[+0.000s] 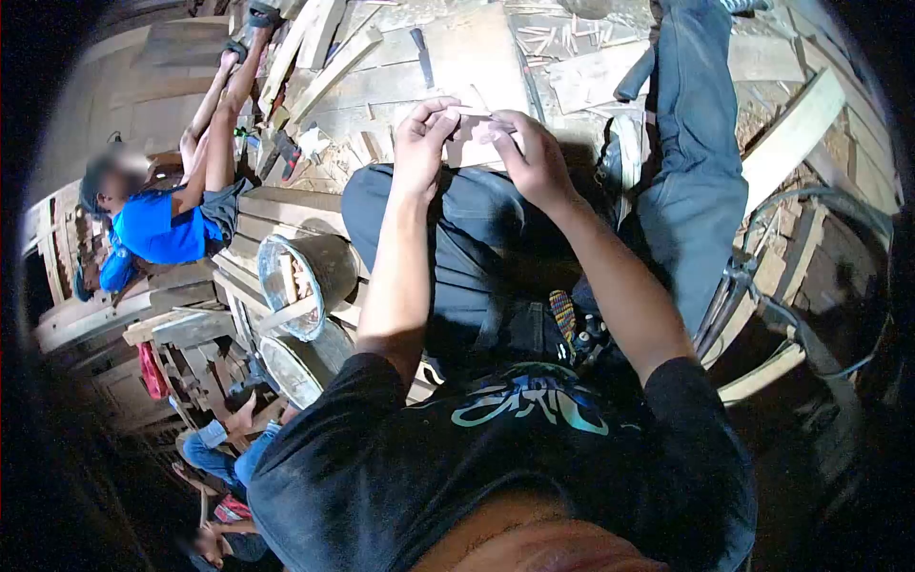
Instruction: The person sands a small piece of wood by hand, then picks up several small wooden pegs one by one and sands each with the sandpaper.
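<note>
A thin, pale stick (474,112) spans the gap between my hands, above a lit, light-coloured board (477,48). One end is pinched between the thumb and fingers of my left hand (426,138). At the other end, the fingers of my right hand (524,157) are closed on it. A second small sliver (479,95) shows just above the stick; whether it is held I cannot tell. Beyond my hands, a dark narrow tool (421,57) lies on the planks. Many small wooden sticks (570,36) are scattered to the right of the board.
Two buckets (329,272) (286,370) stand at the left, the upper one holding wood pieces. A person in blue (167,227) sits further left; others are at lower left. Another person's leg (701,143) stretches along my right, near planks (796,138) and a cable.
</note>
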{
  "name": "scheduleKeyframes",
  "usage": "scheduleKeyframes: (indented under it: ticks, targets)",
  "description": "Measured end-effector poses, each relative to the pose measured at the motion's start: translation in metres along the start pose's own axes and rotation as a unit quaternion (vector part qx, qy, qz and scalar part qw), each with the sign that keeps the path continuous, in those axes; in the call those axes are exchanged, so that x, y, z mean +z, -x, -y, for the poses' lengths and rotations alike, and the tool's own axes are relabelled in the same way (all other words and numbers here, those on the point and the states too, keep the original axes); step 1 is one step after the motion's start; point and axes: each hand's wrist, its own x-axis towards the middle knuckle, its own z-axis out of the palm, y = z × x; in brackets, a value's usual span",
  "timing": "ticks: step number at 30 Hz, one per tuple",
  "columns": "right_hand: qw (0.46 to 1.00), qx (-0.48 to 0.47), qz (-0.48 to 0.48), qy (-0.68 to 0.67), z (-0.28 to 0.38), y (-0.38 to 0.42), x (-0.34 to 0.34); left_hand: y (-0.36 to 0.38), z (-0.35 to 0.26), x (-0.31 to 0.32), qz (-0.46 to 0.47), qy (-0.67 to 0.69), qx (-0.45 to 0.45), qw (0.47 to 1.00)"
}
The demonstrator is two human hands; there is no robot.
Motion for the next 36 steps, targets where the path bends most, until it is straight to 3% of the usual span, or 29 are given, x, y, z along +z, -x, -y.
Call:
scheduleKeyframes:
  ticks: [1,3,5,7,10,14,15,18,23,24,27,28,29,31,32,33,35,36]
  targets:
    - [0.994,0.086,0.011,-0.063,0.005,-0.003,-0.004,0.001,0.010,-0.002,-0.002,-0.001,0.010,1.000]
    - [0.985,0.120,0.015,-0.123,0.007,-0.005,-0.010,-0.001,0.023,0.001,0.005,-0.031,0.014,0.999]
    - [0.991,0.111,-0.015,-0.070,-0.005,-0.003,-0.010,-0.003,0.028,0.009,0.008,-0.086,0.016,0.996]
    - [0.982,0.173,-0.032,-0.067,-0.007,-0.006,-0.008,-0.003,0.018,0.018,0.032,-0.151,0.041,0.987]
    - [0.992,0.113,-0.057,-0.017,-0.008,-0.012,-0.011,-0.013,0.018,0.015,0.037,-0.149,0.046,0.987]
    - [0.990,0.119,-0.067,-0.038,-0.019,-0.009,-0.007,-0.017,0.036,0.007,0.011,-0.109,0.022,0.994]
    - [0.991,0.096,-0.084,-0.032,-0.015,-0.011,-0.006,-0.019,0.031,0.008,0.022,-0.186,0.099,0.977]
    - [0.986,0.153,-0.054,-0.033,-0.014,-0.009,-0.008,-0.021,0.045,0.005,-0.007,-0.126,0.087,0.988]
    - [0.983,0.172,-0.038,-0.055,-0.011,-0.008,-0.013,-0.020,0.044,0.013,-0.041,-0.094,0.076,0.992]
    - [0.985,0.136,-0.070,-0.080,-0.014,-0.011,-0.008,-0.021,0.038,0.011,-0.016,-0.182,0.120,0.976]
    - [0.986,0.141,-0.067,-0.053,-0.013,-0.010,-0.013,-0.012,0.030,0.022,-0.025,-0.178,0.081,0.980]
    - [0.986,0.141,-0.070,-0.049,-0.014,-0.010,-0.011,-0.014,0.035,0.020,-0.005,-0.174,0.114,0.978]
    - [0.988,0.146,-0.054,0.018,-0.017,-0.010,-0.013,-0.015,0.046,0.014,-0.024,-0.161,0.090,0.982]
    - [0.987,0.137,-0.068,-0.049,-0.015,-0.010,-0.011,-0.007,0.033,0.018,-0.006,-0.229,0.113,0.967]
    - [0.987,0.128,-0.071,-0.062,-0.016,-0.009,-0.010,-0.008,0.043,0.015,-0.015,-0.185,0.081,0.979]
    - [0.987,0.119,-0.074,-0.076,-0.017,-0.008,-0.009,-0.007,0.041,0.011,0.004,-0.249,0.104,0.963]
    - [0.987,0.112,-0.072,-0.095,-0.020,-0.004,-0.008,-0.004,0.042,0.013,-0.008,-0.305,0.063,0.950]
    - [0.987,0.110,-0.068,-0.099,-0.021,-0.004,-0.010,-0.001,0.039,0.014,0.016,-0.368,0.116,0.922]
